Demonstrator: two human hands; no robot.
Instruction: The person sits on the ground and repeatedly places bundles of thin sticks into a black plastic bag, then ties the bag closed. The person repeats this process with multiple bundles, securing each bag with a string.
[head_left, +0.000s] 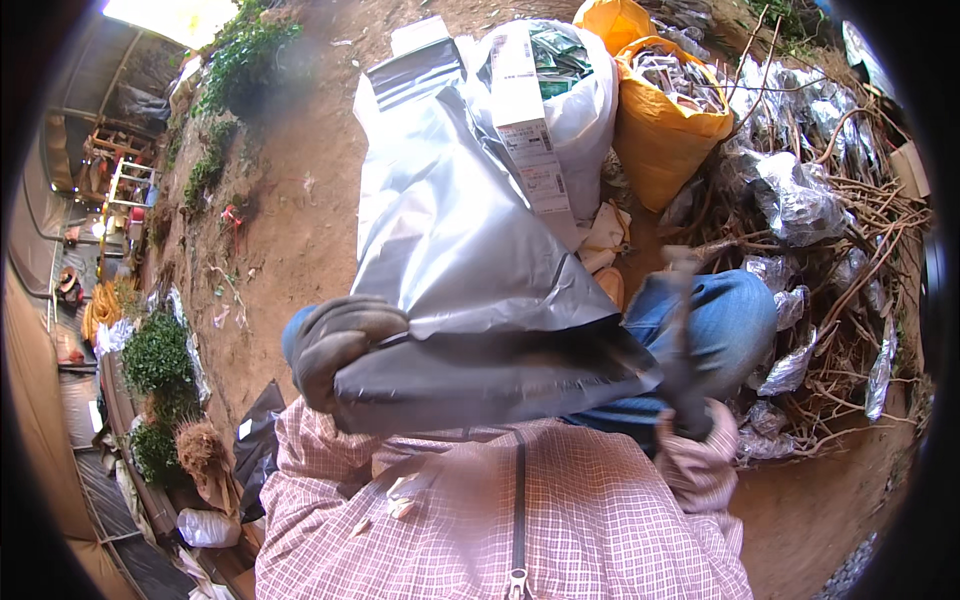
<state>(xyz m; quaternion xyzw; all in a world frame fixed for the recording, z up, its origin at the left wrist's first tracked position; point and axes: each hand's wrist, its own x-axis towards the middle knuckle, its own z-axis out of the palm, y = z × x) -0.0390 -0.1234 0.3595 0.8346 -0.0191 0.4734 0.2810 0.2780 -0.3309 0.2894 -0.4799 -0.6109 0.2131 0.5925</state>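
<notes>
A large silver-grey plastic sheet or bag (470,250), dark along its folded near edge, lies across my lap. My left hand (340,350), in a grey glove, is closed over that near edge at the left. At the right, my right hand (688,408), dark-gloved and blurred, grips a long narrow upright tool (682,310) beside my bent knee in blue jeans (740,325); the tool's kind is unclear. A strip of white printed labels (530,165) lies on a white sack (580,130) just beyond the grey plastic.
Orange sacks (665,140) with packets stand behind, at the right. A heap of bare branches and foil-wrapped bundles (800,210) fills the right side. Leafy plants (155,350) line the dirt ground (265,250) at left, with a ladder (130,195) under a covered structure farther off.
</notes>
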